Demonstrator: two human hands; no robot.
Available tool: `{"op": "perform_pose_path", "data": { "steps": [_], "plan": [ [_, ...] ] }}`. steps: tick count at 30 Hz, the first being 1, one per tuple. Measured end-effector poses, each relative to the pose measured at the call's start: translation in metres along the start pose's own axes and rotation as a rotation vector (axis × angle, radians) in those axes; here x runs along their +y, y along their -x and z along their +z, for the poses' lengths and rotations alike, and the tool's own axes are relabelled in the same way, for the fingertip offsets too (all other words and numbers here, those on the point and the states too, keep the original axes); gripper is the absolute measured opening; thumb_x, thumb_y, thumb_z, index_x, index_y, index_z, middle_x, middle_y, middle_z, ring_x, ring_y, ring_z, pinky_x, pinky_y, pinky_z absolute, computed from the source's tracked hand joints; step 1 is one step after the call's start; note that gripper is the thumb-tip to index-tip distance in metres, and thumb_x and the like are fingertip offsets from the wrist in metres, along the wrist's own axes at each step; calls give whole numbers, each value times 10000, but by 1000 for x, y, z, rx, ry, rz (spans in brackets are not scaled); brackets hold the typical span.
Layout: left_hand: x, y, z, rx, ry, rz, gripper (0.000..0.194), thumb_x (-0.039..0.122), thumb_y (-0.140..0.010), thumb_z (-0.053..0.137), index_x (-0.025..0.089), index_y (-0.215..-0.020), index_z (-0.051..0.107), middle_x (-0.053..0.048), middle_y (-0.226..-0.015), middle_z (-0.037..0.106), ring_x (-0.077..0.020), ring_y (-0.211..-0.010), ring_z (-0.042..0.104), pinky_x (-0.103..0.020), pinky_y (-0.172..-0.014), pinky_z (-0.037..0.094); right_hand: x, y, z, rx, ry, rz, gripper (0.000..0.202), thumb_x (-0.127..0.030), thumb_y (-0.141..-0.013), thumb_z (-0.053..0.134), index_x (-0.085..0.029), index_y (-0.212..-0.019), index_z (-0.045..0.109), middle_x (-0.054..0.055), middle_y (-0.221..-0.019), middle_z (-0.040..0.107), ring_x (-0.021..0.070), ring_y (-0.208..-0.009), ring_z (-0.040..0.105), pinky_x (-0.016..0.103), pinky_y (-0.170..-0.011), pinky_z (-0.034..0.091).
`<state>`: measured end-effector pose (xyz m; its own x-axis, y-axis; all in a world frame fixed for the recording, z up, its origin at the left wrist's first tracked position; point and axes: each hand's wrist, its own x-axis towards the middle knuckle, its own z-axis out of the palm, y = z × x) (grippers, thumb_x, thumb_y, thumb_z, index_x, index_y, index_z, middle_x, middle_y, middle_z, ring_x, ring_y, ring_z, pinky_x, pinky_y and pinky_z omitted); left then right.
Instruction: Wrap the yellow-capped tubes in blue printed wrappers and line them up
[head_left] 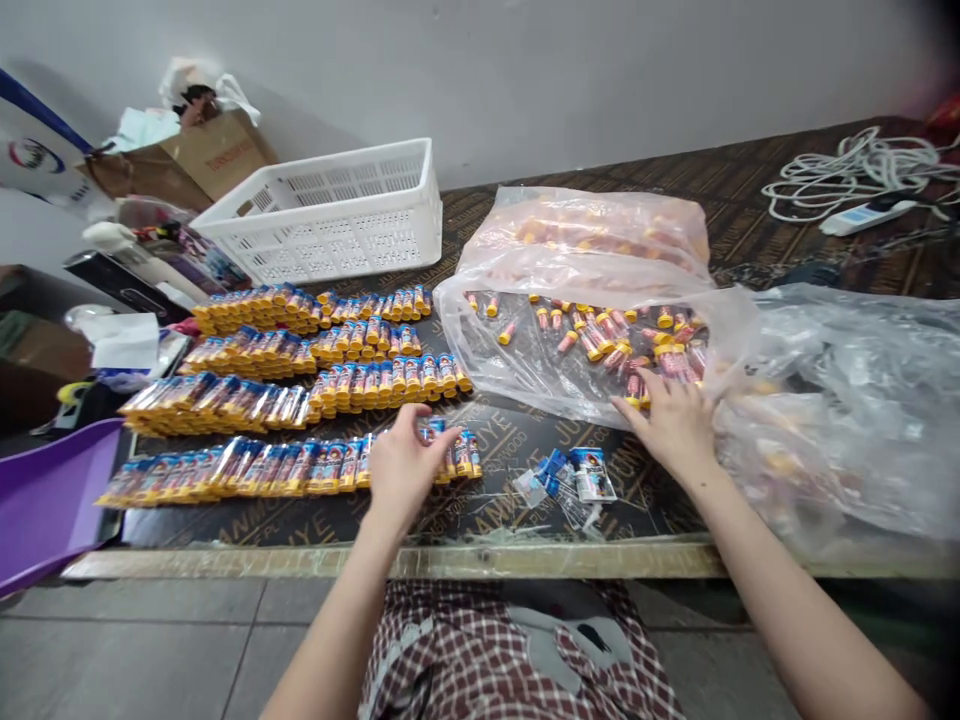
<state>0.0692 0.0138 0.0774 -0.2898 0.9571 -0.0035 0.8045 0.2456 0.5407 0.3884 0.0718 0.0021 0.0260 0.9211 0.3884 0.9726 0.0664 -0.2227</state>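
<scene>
My left hand (405, 462) is over the right part of the nearest row of small wrapped tubes (300, 468), which have blue tops and yellow bottoms. Its thumb and index finger are apart, with blue tops showing between them; the other fingertips are hidden. My right hand (677, 422) reaches into the mouth of a clear plastic bag (525, 375), among loose pink tubes with yellow caps (600, 335). The thumb and fingers there are spread around some tubes, and no firm grip shows. Between my hands lie blue printed wrappers (592, 473) and clear film scraps.
Further rows of wrapped tubes (382, 380) stand behind the nearest row. A white plastic crate (337, 235) sits at the back, beside a brown paper bag (214, 155). More clear plastic (862, 400) covers the right side. A white cable (847, 180) lies far right, a purple dustpan-like tray (56, 500) far left.
</scene>
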Motion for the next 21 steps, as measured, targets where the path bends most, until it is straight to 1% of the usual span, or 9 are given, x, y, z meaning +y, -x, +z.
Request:
{"op": "perform_pose_path", "data": {
  "steps": [3, 5, 7, 8, 10, 12, 14, 16, 21],
  "plan": [
    [-17, -12, -17, 5, -414, 2, 466, 560, -763, 547, 199, -1056, 582, -66, -715, 670, -261, -737, 636, -288, -616, 398, 11, -10, 11, -77, 233, -56, 457, -384, -821, 545, -122, -1195, 530, 169, -945, 592, 324, -924, 480, 445, -785, 344],
    [-15, -9, -14, 73, -463, 36, 475, 570, -792, 505, 184, -1058, 583, -84, -773, 674, -264, -769, 628, -294, -634, 399, 8, -11, 14, -117, 282, -91, 415, -332, -808, 546, -126, -1169, 539, 158, -920, 597, 309, -905, 473, 413, -764, 336],
    [-3, 4, 0, 120, -371, 144, 397, 515, -839, 476, 176, -1006, 598, -81, -830, 670, -225, -785, 618, -281, -672, 406, 3, -12, 15, -143, 290, -87, 374, -295, -805, 529, -124, -1137, 553, 158, -893, 600, 310, -899, 471, 405, -754, 334],
    [5, 12, 12, 88, -306, 221, 337, 463, -865, 465, 176, -971, 605, -73, -856, 666, -200, -794, 613, -269, -694, 407, 1, -12, 14, -152, 288, -77, 359, -285, -802, 525, -118, -1119, 560, 161, -882, 601, 312, -896, 473, 407, -753, 336],
    [22, 29, 39, -161, -231, 360, 220, 351, -884, 471, 186, -859, 615, -50, -842, 660, -170, -770, 612, -250, -688, 408, -1, -13, 12, -162, 272, -61, 326, -264, -793, 520, -110, -1075, 576, 161, -859, 601, 315, -895, 483, 415, -761, 343],
    [34, 42, 66, -325, -284, 374, 166, 306, -860, 515, 168, -886, 604, -64, -885, 651, -190, -771, 621, -264, -656, 410, -1, -11, 6, -153, 225, -50, 287, -235, -785, 513, -114, -1033, 593, 149, -844, 598, 307, -885, 503, 407, -759, 362],
    [39, 48, 87, -377, -330, 315, 185, 307, -840, 547, 150, -929, 589, -84, -918, 639, -211, -777, 626, -278, -642, 412, -1, -4, -2, -115, 110, -34, 264, -216, -790, 494, -133, -1015, 606, 133, -873, 595, 280, -851, 529, 376, -731, 391],
    [37, 49, 97, -388, -322, 276, 178, 304, -836, 554, 148, -915, 586, -86, -918, 631, -215, -792, 626, -282, -653, 413, -2, 7, -12, -57, -95, -9, 247, -218, -804, 480, -152, -996, 621, 109, -895, 591, 235, -784, 553, 343, -696, 420],
    [26, 48, 91, -333, -179, 304, 116, 242, -838, 537, 168, -781, 606, -58, -868, 624, -174, -748, 600, -263, -648, 387, -15, 38, -36, -25, -628, 142, 208, -296, -811, 533, -180, -935, 653, 48, -843, 594, 149, -634, 551, 280, -593, 446]
  ]
}}
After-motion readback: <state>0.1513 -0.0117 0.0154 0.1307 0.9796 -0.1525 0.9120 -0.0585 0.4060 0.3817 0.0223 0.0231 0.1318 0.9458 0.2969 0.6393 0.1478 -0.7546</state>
